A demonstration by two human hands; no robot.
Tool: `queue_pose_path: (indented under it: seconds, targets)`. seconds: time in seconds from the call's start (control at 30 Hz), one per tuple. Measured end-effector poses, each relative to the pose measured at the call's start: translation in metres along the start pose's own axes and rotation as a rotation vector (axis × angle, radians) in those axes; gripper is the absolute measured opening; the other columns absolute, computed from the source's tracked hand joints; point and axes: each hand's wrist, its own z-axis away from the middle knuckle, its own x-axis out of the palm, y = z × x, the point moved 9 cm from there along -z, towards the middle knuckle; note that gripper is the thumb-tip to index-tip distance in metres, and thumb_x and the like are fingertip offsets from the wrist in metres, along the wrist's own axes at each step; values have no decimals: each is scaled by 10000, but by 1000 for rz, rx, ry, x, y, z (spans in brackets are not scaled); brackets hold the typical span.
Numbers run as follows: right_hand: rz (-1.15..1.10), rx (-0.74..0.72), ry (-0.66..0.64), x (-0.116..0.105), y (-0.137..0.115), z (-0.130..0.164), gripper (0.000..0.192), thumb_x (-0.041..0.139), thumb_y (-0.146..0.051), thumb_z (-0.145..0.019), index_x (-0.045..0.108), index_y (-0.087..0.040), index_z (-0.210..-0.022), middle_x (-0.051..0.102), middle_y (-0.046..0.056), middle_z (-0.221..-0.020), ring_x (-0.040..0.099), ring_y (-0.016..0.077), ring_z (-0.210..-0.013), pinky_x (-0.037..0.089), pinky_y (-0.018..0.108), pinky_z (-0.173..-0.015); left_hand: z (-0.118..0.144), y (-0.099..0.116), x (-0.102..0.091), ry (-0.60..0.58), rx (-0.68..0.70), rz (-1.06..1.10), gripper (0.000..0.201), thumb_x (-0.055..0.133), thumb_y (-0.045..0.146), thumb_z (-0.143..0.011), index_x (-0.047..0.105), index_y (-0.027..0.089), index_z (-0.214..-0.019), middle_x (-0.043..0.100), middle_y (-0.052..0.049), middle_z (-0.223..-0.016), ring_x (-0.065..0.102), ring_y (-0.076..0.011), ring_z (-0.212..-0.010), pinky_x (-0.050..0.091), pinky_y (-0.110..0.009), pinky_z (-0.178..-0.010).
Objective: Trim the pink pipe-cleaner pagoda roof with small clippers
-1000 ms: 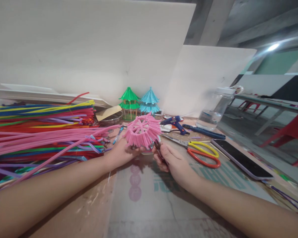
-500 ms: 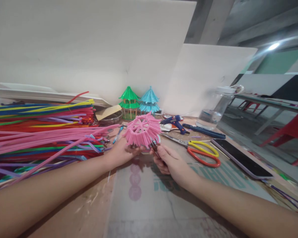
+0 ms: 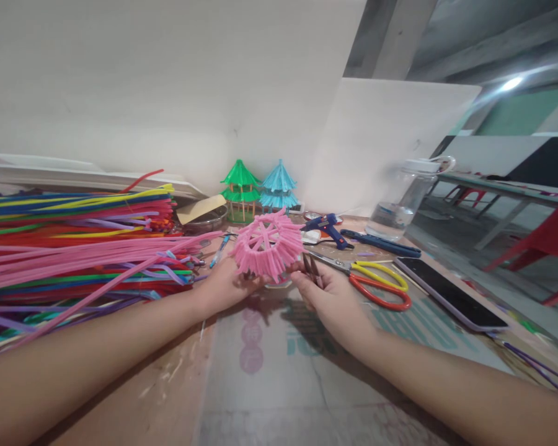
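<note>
My left hand (image 3: 223, 286) holds a pink pipe-cleaner roof piece (image 3: 267, 243) from below, tilted so its spoked top faces me. My right hand (image 3: 330, 298) is just to its right, gripping small dark snips (image 3: 312, 270) whose tips point up beside the roof's fringe. The thumb and forefinger of that hand touch the fringe's lower right edge.
A big pile of coloured pipe cleaners (image 3: 74, 248) fills the left. Green (image 3: 239, 189) and blue (image 3: 279, 186) pagoda models stand at the back wall. A glue gun (image 3: 326, 228), yellow-and-orange scissors (image 3: 376, 286), a phone (image 3: 451, 294) and a water bottle (image 3: 402, 201) lie to the right.
My right hand moved up and slightly right, turning the snips from pointing into the fringe to standing beside it. The pink roof piece stayed nearly still.
</note>
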Motion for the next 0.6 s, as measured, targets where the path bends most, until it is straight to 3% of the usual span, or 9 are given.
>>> queue_pose_path:
  seconds: [0.2,0.37,0.6]
  targets:
    - [-15,-9,-40,5,-4,2,393,704,-462,-774,432,-229,-611,323,-87,-515,292,91,-496,278,255,-509,5,-5,12,-90,26,-64,353,583,367,-913,684,183,-1198,661,-125,-1345,550,-328,-1321,431,-502,-1141]
    - [-50,-33,-55,8,-8,2,415,730,-496,-778,444,-234,-631,303,-88,-506,313,104,-506,294,249,-503,4,-2,12,-59,70,-120,358,585,367,-920,672,205,-1228,622,-100,-1410,497,-322,-1378,361,-525,-1193]
    - [-33,-42,-83,10,-7,3,366,692,-505,-834,476,-238,-706,294,-88,-518,293,107,-501,266,246,-465,3,-1,14,-77,86,-112,367,566,342,-930,659,197,-1254,625,-104,-1398,528,-309,-1346,422,-499,-1159]
